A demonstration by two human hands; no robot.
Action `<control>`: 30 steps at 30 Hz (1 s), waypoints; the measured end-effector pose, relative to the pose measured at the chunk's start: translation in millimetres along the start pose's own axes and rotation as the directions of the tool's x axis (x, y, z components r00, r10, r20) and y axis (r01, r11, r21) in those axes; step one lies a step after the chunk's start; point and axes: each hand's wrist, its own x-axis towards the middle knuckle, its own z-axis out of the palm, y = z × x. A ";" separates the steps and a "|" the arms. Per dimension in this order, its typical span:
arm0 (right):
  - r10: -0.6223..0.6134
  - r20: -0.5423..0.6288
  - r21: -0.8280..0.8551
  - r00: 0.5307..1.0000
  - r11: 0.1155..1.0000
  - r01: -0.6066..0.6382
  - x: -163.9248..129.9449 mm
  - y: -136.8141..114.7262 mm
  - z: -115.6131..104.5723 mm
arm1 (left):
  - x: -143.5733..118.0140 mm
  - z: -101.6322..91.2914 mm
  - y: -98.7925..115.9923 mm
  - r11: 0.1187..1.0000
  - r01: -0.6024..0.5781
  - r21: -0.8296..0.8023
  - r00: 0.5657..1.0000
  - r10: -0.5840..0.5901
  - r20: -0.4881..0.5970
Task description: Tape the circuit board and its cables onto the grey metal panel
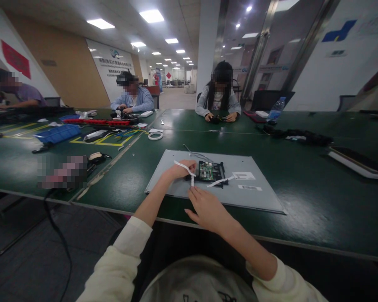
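Note:
A grey flat panel lies on the table before me, with a green circuit board in a black frame on its middle. My left hand is at the board's left side, its fingers curled; what they grip is hidden. Across its back runs a white flat ribbon cable. My right hand is at the panel's near edge, thumb apart from the fingers, fingertips by the end of a short white strip. Another white ribbon cable extends right from the frame. Thin grey wires lie behind the board.
On the left are a blue tray, a white tape roll and coloured wires. A small wrench lies farther back. A bottle and a dark-topped box are on the right. Several people sit around the table.

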 end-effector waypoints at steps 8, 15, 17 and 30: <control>0.045 0.018 0.007 0.999 0.999 -0.045 -1.7 -7.4 -2.4 | 3.1 0.7 -3.1 0.999 0.036 0.032 0.999 -0.036 -0.013; 0.060 -0.024 -0.067 0.998 0.996 -0.062 -5.8 -11.7 2.5 | 3.0 -1.0 2.5 0.992 0.091 0.086 0.996 -0.092 0.001; 0.068 -0.032 -0.096 0.997 0.993 -0.071 -4.8 -13.7 4.0 | 3.5 -1.4 3.9 0.989 0.105 0.103 0.994 -0.107 0.012; 0.048 0.021 0.170 0.999 0.984 -0.051 -31.5 29.1 -39.0 | 0.7 -2.7 10.2 0.979 0.102 0.175 0.994 -0.095 -0.049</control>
